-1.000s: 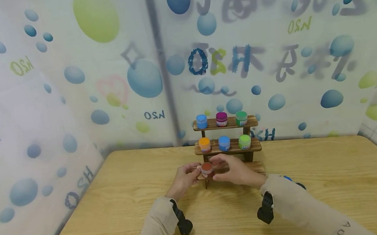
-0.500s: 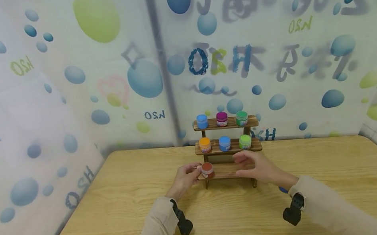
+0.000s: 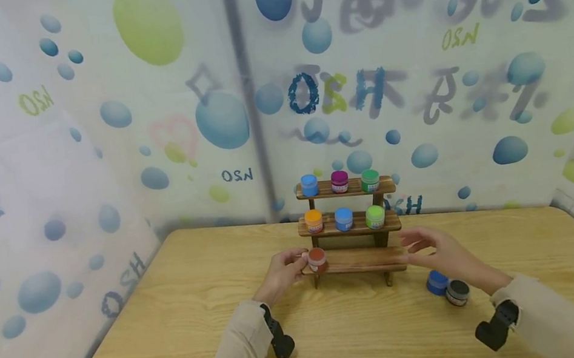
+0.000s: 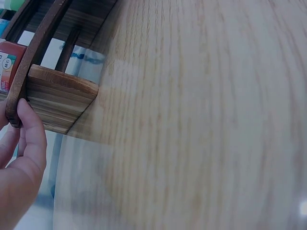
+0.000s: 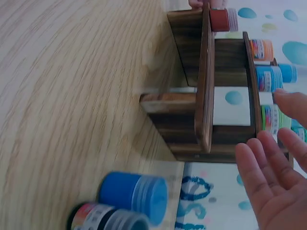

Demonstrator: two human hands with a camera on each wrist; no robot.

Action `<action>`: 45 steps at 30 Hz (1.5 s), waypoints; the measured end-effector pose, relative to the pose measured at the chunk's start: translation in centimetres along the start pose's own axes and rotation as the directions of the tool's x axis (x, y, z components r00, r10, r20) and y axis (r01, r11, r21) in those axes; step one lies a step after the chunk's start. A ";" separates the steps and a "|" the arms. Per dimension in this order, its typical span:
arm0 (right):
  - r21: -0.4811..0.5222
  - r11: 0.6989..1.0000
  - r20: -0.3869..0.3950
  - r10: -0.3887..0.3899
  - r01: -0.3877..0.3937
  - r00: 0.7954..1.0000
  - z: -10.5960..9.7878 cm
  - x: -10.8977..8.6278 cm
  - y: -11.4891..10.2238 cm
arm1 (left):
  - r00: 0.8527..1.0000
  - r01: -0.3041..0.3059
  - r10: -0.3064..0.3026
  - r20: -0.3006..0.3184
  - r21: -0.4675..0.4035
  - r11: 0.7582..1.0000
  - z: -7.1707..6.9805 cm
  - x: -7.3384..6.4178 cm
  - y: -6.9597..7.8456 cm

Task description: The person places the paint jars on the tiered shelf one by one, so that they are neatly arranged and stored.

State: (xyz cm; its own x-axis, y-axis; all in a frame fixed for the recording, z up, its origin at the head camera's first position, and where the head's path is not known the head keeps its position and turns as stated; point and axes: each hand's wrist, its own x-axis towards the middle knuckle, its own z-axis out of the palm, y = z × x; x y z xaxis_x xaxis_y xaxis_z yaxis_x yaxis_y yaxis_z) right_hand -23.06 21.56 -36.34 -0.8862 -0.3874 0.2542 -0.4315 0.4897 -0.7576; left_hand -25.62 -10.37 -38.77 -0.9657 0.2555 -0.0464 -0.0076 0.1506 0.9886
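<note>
A three-tier wooden display stand (image 3: pixel 364 260) stands on the table. My left hand (image 3: pixel 285 272) pinches the left end of its lowest board; the left wrist view shows the fingertips (image 4: pixel 29 112) against the board's end. A reddish-brown paint jar (image 3: pixel 317 259) sits on that board, right beside the left thumb. My right hand (image 3: pixel 443 252) hovers by the board's right end with fingers loosely spread and nothing held. Below it, a dark blue paint jar (image 3: pixel 437 282) and a black paint jar (image 3: pixel 457 292) stand side by side on the table.
Orange (image 3: pixel 314 221), blue (image 3: pixel 344 218) and light green (image 3: pixel 375 216) jars line the middle tier. On the top tier are blue (image 3: pixel 309 185), purple (image 3: pixel 339 181) and green (image 3: pixel 370 180) jars. A printed curtain (image 3: pixel 198 173) hangs behind the table (image 3: pixel 197 283).
My right hand has moved away from the reddish-brown jar to the right, past the stand's end, uncovering the lowest board and the two table jars. The left hand has stayed put.
</note>
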 end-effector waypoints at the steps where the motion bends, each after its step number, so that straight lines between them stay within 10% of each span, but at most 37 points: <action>1: -0.003 1.000 -0.006 0.008 -0.008 1.000 -0.3 -0.3 0.2 | 1.000 0.001 -0.001 0.001 -0.002 1.000 0.0 0.0 0.1; 24: -0.057 0.973 -0.079 0.219 -0.224 0.972 -2.3 -5.5 4.5 | 1.000 -0.024 0.024 -0.002 -0.006 1.000 -0.4 2.2 -3.0; 35: 0.015 0.965 0.064 0.260 -0.261 0.964 -2.2 -6.5 5.8 | 1.000 -0.022 0.022 -0.006 0.000 1.000 -0.2 2.2 -3.0; 45: -0.046 0.976 0.024 0.215 -0.214 0.976 -1.6 -6.9 6.6 | 1.000 -0.011 0.011 -0.017 -0.004 1.000 -0.3 2.1 -2.9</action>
State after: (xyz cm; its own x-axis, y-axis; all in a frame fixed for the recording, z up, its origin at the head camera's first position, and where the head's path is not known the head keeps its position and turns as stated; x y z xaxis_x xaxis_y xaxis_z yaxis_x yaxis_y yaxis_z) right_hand -20.02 28.70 -42.12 -0.9539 -0.2919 0.0705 -0.2392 0.5966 -0.7661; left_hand -27.69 -10.51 -41.70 -0.9701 0.2406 -0.0327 0.0023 0.1438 0.9896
